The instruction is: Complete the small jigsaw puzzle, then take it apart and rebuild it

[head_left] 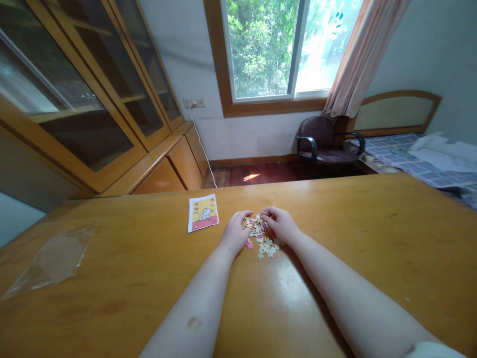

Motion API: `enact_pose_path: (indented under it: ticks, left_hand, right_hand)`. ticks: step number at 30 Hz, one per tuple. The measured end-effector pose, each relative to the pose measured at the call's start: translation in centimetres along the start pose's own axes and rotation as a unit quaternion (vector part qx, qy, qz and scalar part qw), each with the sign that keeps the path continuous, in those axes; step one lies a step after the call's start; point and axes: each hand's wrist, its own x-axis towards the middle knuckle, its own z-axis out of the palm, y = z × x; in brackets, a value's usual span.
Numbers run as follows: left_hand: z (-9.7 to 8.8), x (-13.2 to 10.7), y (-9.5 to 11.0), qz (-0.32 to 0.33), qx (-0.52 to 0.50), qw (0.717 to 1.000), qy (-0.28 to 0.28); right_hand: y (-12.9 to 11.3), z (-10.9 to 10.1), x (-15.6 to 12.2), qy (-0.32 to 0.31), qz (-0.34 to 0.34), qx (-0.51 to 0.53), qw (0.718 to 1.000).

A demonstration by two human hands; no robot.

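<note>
A loose pile of jigsaw puzzle pieces (269, 247), mostly pale with some pink and yellow ones, lies on the wooden table between my hands. My left hand (234, 231) curves around the left side of the pile, thumb and fingers apart, touching pieces at its edge. From the right, my right hand (282, 224) bends over the pile with its fingers spread and fingertips among the pieces. Neither hand shows a piece lifted off the table. Left of the hands lies a picture card (203, 214) with a white cartoon animal on yellow and pink.
A clear plastic bag (55, 253) lies flat at the left of the table (149, 298). Beyond the far edge stand a glass-door cabinet (112, 89), an office chair (320, 139) and a bed (421, 149). A white cord (202, 144) hangs from the wall socket.
</note>
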Motion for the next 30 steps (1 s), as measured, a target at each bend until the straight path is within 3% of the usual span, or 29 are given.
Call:
enact_pose_path:
  ticks: [13,20,25,30]
  left_hand:
    - [0.5,0.2,-0.4,0.051,0.012,0.998,0.029]
    - [0.2,0.2,-0.2,0.046,0.005,0.999,0.018]
    - [0.0,-0.1,0.5,0.096,0.004,0.995,-0.003]
    - [0.1,-0.3,0.7,0.117,-0.023,0.992,-0.031]
  right_hand:
    - [0.4,0.2,0.2,0.032,0.005,-0.026,0.999]
    - [0.1,0.2,0.1,0.000,0.007,-0.011,1.000]
    - [-0.3,0.3,-0.3,-0.049,-0.006,0.003,0.999]
    - [0.0,0.5,-0.4,-0.045,-0.011,-0.009,0.999]
